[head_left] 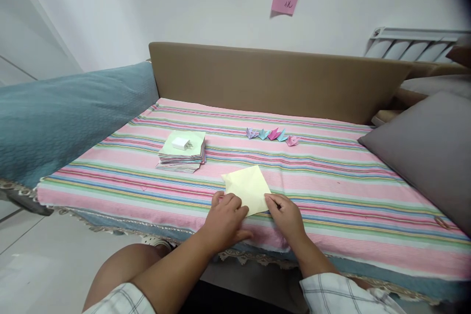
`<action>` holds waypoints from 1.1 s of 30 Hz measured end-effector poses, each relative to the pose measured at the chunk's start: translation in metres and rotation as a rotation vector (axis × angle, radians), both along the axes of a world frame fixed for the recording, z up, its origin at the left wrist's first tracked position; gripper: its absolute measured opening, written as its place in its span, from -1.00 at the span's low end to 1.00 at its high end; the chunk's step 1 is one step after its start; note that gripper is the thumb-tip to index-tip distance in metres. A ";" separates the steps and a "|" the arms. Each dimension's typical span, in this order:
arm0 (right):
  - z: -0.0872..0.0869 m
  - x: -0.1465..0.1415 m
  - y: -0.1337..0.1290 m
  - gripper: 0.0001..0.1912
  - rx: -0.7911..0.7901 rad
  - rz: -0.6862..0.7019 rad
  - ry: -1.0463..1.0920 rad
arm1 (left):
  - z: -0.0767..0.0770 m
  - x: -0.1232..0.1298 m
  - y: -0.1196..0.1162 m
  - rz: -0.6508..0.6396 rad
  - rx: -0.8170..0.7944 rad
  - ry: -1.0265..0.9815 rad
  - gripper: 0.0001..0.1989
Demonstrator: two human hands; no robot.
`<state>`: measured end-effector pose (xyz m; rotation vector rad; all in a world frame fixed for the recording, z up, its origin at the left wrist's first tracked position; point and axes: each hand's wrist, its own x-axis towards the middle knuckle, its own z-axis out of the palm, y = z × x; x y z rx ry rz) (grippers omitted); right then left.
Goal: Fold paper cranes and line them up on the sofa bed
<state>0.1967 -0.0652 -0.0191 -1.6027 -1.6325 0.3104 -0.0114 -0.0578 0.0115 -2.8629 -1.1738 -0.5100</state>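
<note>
A pale yellow square sheet of paper [247, 187] lies on the striped cloth in front of me, turned at an angle. My left hand [227, 217] rests at its lower left edge, fingers bent and apart with the fingertips on the paper and the thumb stretched out to the side. At the right corner, the thumb and fingers of my right hand [286, 215] are closed on the sheet. Beyond the sheet, several small folded paper cranes [274, 134] in purple, blue and pink stand in a row.
Left of the sheet is a stack of paper squares [181, 157] with a white plug adapter [181, 143] on top. The striped cloth [331, 181] covers a sofa seat, with a brown backrest [257, 78] behind. A grey cushion [427, 147] leans at the right.
</note>
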 end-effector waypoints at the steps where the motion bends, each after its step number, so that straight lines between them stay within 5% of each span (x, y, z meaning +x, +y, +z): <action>1: 0.001 0.000 -0.001 -0.68 -0.002 -0.005 0.015 | -0.001 0.000 0.001 0.026 0.012 0.019 -0.59; 7: 0.006 -0.001 -0.011 -0.62 -0.089 0.046 0.038 | -0.007 -0.009 0.019 0.074 0.057 0.096 -0.85; 10: 0.008 -0.001 -0.014 -0.58 -0.100 0.113 -0.043 | -0.010 -0.017 0.027 0.039 0.100 0.097 -0.82; 16: 0.012 0.003 -0.013 -0.73 0.177 0.084 -0.313 | -0.007 -0.032 0.035 -0.073 0.054 0.023 -0.79; 21: 0.013 0.003 -0.015 -0.74 0.127 0.276 -0.444 | -0.002 -0.042 0.042 -0.015 -0.068 -0.087 -0.83; 33: 0.004 0.005 -0.010 -0.30 -0.045 0.396 -0.419 | 0.003 -0.051 0.038 0.011 -0.017 -0.032 -0.78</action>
